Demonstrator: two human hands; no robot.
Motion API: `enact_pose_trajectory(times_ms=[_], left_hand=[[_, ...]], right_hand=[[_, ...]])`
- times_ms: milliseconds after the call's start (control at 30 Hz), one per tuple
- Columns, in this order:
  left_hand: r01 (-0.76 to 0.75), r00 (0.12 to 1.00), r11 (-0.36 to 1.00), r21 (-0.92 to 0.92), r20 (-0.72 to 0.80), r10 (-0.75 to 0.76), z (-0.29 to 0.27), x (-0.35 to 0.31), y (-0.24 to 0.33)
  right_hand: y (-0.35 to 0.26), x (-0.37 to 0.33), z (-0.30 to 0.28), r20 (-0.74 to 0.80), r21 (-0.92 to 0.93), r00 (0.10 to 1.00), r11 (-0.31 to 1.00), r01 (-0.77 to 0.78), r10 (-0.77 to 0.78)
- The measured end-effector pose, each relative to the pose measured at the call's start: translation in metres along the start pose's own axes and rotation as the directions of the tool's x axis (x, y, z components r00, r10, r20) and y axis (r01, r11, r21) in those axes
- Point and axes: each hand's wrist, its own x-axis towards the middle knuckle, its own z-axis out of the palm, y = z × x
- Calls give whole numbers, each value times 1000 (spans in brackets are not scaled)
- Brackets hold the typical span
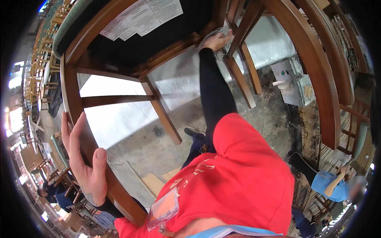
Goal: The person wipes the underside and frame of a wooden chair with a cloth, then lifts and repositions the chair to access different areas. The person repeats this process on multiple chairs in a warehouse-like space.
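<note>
A brown wooden chair (73, 89) is tipped so that the black underside of its seat (119, 55) faces me, with white printed labels (143, 18) on it. My left hand (89, 170) is open, its fingers spread against a long leg of the chair and its thumb apart. Clad in a black sleeve, my right arm reaches to the far side of the frame. There my right hand (215, 41) presses a greyish cloth (212, 32) to the wood, near where the seat rail meets the slats. Part of its fingers and the cloth are hidden by the frame.
Curved wooden pieces (313, 67) loom close on the right. Shiny plastic sheeting (119, 119) covers part of the concrete floor, with flat cardboard pieces (152, 184) nearby. A person in a blue shirt (329, 186) works at the right; stacked chairs (39, 59) line the left.
</note>
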Motion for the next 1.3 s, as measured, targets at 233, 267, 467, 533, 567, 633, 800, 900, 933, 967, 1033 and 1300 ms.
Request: enact_pose_trajectory(times_ms=[233, 267, 467, 533, 567, 633, 800, 900, 933, 967, 1033, 1300], left_hand=[[36, 999, 999, -21, 20, -36, 1, 5, 1], [20, 1000, 999, -50, -1, -20, 0, 8, 3], [13, 1000, 992, -129, -22, -16, -4, -3, 0], [15, 1000, 986, -167, -22, -19, 0, 1, -2], [31, 999, 982, -185, -13, -34, 2, 0, -1], [22, 999, 975, -223, -26, -28, 1, 4, 0], [36, 998, 970, -240, -37, -47, 3, -4, -7], [-13, 999, 990, -144, -32, 9, -4, -1, -6], [-9, 1000, 988, -156, -31, 5, -4, -1, -7], [-6, 1000, 986, -168, -29, 1, -4, -1, -6], [38, 999, 982, -184, -32, -44, -3, -5, -5], [100, 991, 956, -275, -56, -120, -4, -4, -1]], right_hand=[[-10, -134, -3, 288, -68, 787, 831, -552, 546], [2, -133, -6, 365, -136, 771, 849, -510, 522], [6, -116, 11, 140, -5, 851, 860, -510, 505], [0, -166, 12, 260, -150, 843, 882, -447, 472], [-5, -195, 4, 317, -223, 830, 887, -405, 459], [2, -227, -10, 644, -378, 654, 908, -180, 398], [-30, -258, -47, 954, -240, 266, 882, 405, 138], [-34, -253, -17, 938, -336, 113, 774, 537, 328], [-33, -249, -9, 923, -354, 87, 735, 578, 375], [-32, -249, -9, 925, -348, 93, 726, 594, 368], [-30, -253, -15, 932, -321, 80, 703, 635, 353], [10, -171, -64, 700, -299, 633, 941, -161, 331]])
